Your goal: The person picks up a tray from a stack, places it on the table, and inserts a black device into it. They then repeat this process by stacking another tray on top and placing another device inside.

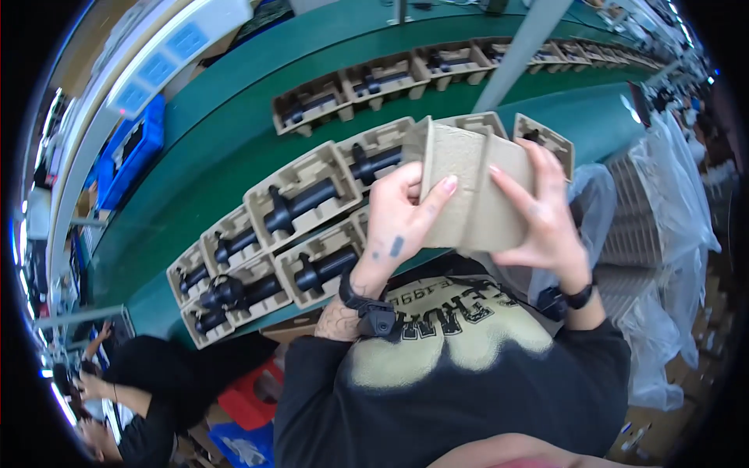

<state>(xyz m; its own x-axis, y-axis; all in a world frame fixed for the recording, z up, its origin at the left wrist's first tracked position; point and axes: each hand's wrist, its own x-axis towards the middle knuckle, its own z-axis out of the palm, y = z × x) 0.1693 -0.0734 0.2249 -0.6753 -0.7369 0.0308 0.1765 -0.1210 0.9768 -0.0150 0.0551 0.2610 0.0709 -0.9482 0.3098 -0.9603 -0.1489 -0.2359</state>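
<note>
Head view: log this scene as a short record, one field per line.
Held item: tan molded piece, raised above the bench edge
Left hand: grips its left side, thumb on the face
Right hand: grips its right side
Work surface: green bench
Near trays: tan, grouped left of the hands, several holding black tubular parts
Far trays: a long row across the bench, running to the right
Far left: blue bin
Right side: clear plastic draped over stacked items
</note>
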